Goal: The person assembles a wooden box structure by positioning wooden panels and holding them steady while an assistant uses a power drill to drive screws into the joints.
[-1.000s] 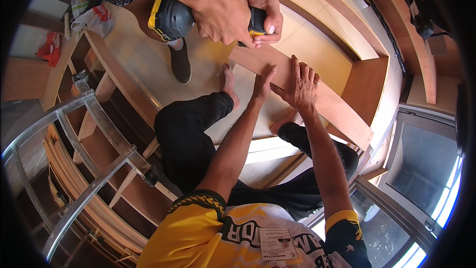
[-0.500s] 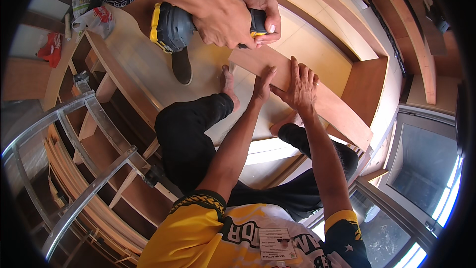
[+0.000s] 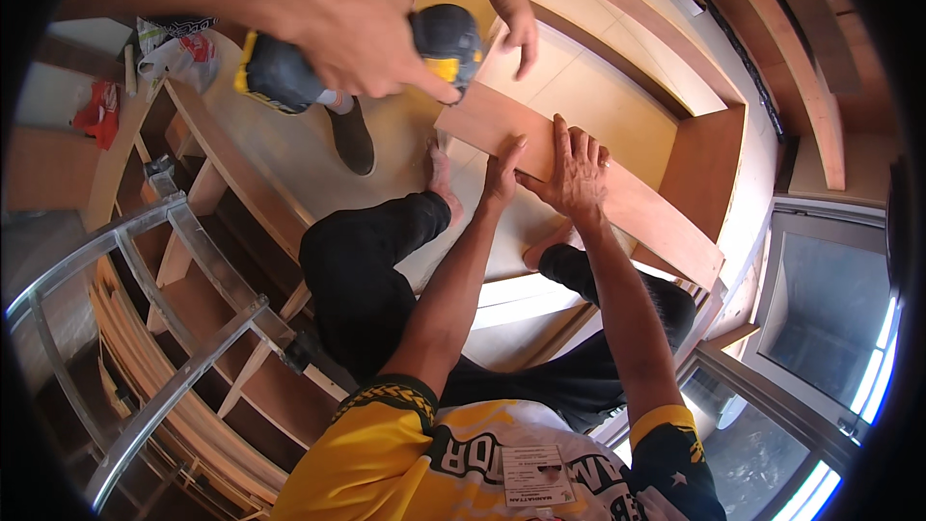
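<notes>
A long flat wooden board slants from the middle of the view toward the lower right. My left hand grips its near edge, thumb on top and the other fingers mostly hidden beneath. Just to the right, my right hand holds the same board, its fingers laid across the top face and its thumb along the near edge. A black and yellow cordless drill is in a co-worker's hand near the board's far left end. The co-worker's other hand hangs beside that end, holding nothing.
A wooden frame with compartments and a metal ladder stand on the left. At right is a wooden box-like frame near a glazed window. Plastic bags lie at upper left; the co-worker's shoe is on the floor.
The co-worker's drill has swung left and tilted, now held in one hand. Their other hand has come off it and opened. My hands and the board have barely moved.
</notes>
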The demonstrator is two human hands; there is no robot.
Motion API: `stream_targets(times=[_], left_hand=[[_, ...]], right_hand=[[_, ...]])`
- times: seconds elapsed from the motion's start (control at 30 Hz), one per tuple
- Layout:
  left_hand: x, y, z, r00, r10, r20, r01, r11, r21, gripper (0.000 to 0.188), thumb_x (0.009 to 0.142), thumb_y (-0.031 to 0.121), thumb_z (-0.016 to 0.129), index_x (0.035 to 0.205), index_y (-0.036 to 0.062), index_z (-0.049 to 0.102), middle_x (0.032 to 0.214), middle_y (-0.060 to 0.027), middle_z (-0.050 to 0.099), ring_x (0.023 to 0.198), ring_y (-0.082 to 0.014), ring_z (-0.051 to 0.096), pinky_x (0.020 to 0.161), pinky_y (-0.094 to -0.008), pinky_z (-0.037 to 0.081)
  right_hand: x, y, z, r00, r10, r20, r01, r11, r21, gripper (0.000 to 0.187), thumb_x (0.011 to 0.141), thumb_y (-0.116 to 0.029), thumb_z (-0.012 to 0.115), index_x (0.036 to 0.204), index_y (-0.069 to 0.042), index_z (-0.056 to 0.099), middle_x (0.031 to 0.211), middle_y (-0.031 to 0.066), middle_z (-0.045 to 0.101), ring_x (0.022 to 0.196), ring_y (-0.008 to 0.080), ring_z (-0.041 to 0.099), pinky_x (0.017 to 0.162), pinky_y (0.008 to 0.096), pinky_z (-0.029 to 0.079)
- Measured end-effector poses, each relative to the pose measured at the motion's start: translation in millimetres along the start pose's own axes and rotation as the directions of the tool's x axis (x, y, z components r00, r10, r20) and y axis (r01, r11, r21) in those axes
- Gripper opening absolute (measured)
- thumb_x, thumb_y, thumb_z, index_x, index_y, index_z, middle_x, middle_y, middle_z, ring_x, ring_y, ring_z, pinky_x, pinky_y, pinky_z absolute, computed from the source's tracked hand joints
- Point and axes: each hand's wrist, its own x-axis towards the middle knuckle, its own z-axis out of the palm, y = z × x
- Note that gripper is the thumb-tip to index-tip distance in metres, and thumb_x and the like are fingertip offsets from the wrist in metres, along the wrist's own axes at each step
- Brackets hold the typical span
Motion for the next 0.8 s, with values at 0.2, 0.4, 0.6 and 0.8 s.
stream_targets(times=[0.2, 0.4, 0.6, 0.8], left_hand=[[-0.8, 20.5, 0.8, 0.998, -0.068, -0.008, 0.069, 0.996, 0.048, 0.047, 0.102, 0.034, 0.063, 0.132, -0.0026, 0.064, 0.13, -0.0143, 0.065, 0.12, -0.0273, 0.06, 0.104, -0.0391, 0.046], [-12.3, 66.7, -0.1, 0.929, -0.369, -0.027, 0.364, 0.899, 0.245, 0.065, 0.095, 0.064, 0.066, 0.137, 0.0143, 0.064, 0.114, -0.0062, 0.068, 0.089, -0.0137, 0.067, 0.066, -0.0303, 0.051], [-26.3, 89.1, -7.4, 0.865, -0.496, -0.079, 0.482, 0.774, 0.412, 0.073, 0.091, 0.076, 0.063, 0.124, 0.011, 0.068, 0.094, -0.0032, 0.071, 0.067, -0.0132, 0.063, 0.061, -0.0258, 0.047], [-61.0, 73.1, -34.0, 0.832, -0.553, -0.04, 0.46, 0.648, 0.607, 0.07, 0.09, 0.077, 0.065, 0.109, 0.0097, 0.07, 0.091, -0.0031, 0.071, 0.07, -0.0095, 0.062, 0.06, -0.0261, 0.048]], right_hand=[[1.2, 0.9, -0.4, 0.998, -0.042, -0.04, 0.042, 0.999, 0.005, 0.129, 0.065, -0.082, 0.079, 0.16, -0.006, 0.037, 0.136, 0.0164, 0.054, 0.128, 0.0329, 0.051, 0.107, 0.0585, 0.036], [-12.2, 0.1, 3.3, 1.0, -0.007, 0.007, 0.007, 0.998, 0.066, 0.129, 0.072, -0.072, 0.082, 0.166, -0.004, 0.024, 0.165, 0.0276, 0.031, 0.156, 0.0457, 0.025, 0.124, 0.0684, 0.016], [-69.9, -1.9, 4.0, 0.998, -0.05, -0.042, 0.053, 0.996, 0.071, 0.124, 0.078, -0.057, 0.084, 0.167, -0.002, 0.017, 0.17, 0.0322, 0.016, 0.159, 0.0492, 0.016, 0.127, 0.062, 0.018], [-128.1, 5.5, -23.2, 0.986, 0.029, 0.162, -0.047, 0.993, 0.111, 0.112, 0.084, -0.048, 0.08, 0.166, -0.002, 0.02, 0.173, 0.0265, 0.016, 0.16, 0.0441, 0.016, 0.129, 0.0545, 0.019]])
